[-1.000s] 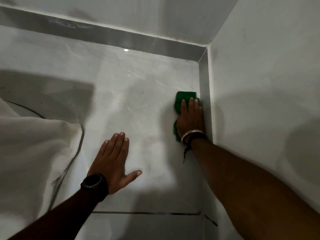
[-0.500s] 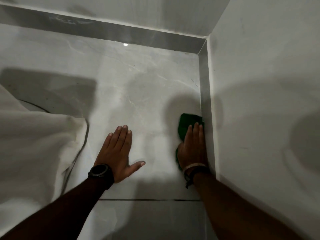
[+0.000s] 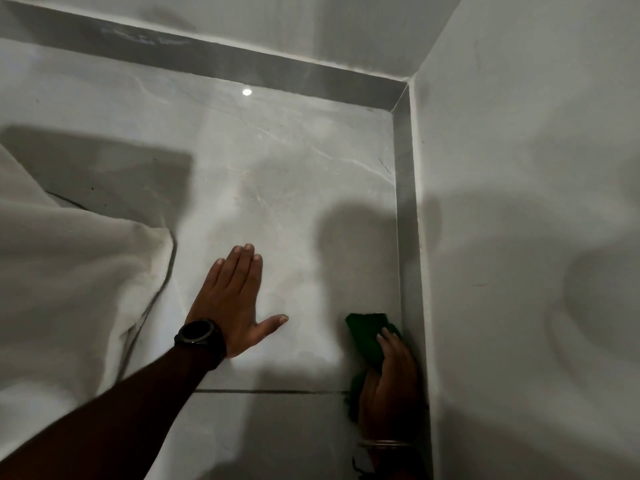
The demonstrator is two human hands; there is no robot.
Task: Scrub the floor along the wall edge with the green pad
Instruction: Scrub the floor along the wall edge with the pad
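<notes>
The green pad (image 3: 367, 336) lies on the grey marble floor tile (image 3: 284, 188), right against the grey skirting (image 3: 407, 237) of the right wall. My right hand (image 3: 389, 386) presses flat on the pad and covers its near half; only the far end and a bit of the left edge show. A bangle and a dark thread sit on that wrist. My left hand (image 3: 235, 303) rests flat on the tile with fingers together and thumb spread, holding nothing. A black watch is on its wrist.
White cloth (image 3: 69, 289) covers the floor at the left. A dark grout line (image 3: 270, 391) crosses the floor near my hands. The white right wall (image 3: 519, 237) and far wall meet in the corner (image 3: 408, 84) with grey skirting along both.
My right hand has dragged the green pad toward me along the right skirting, from near the corner down to the grout line. My left hand stayed planted on the tile.
</notes>
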